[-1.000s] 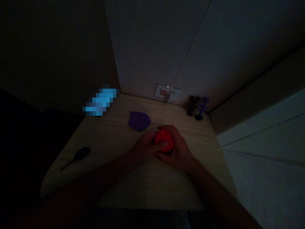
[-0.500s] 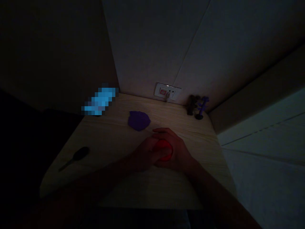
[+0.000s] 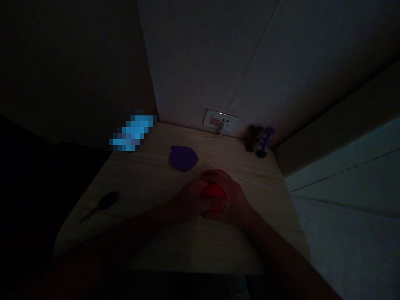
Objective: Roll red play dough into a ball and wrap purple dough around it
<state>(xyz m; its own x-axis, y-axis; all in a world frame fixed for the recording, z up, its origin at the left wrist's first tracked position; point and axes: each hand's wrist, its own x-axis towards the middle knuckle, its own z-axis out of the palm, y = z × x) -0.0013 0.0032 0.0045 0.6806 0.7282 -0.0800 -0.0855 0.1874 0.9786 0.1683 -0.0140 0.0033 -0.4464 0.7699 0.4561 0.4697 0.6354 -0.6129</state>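
Left hand: I have the left hand (image 3: 187, 202) closed in on the red piece (image 3: 215, 191) from its left, the thumb lying across the top of it; the tips of the other fingers are hidden from me.
Right hand: the right hand (image 3: 236, 201) curves around the far and right sides of the same piece, fingers bent, so the two hands make a cup.
Red piece: it sits between both palms, over the near middle of the table (image 3: 146, 179). Only its rounded top shows, and I cannot tell whether its underside touches the wood or how hard it is being pressed.
Purple piece: a flat purple piece (image 3: 183, 158) with an uneven edge lies just beyond the hands, to the left, untouched.
Progress: as I judge it, the handling of the red piece is under way, since neither hand has let go; releasing it is left. The purple piece lies out flat with no hand on it.
Dark utensil: a long-handled dark utensil (image 3: 108, 201) lies near the left edge, well apart from both hands.
Back right corner: a brown figure (image 3: 251, 143) and a purple stand-like figure (image 3: 265, 141) stand side by side.
Back left: a blurred blue glow (image 3: 134, 132).
Wall: a socket plate (image 3: 231, 122), just above the table.
Light: very dim, so fingertip detail is lost to me.
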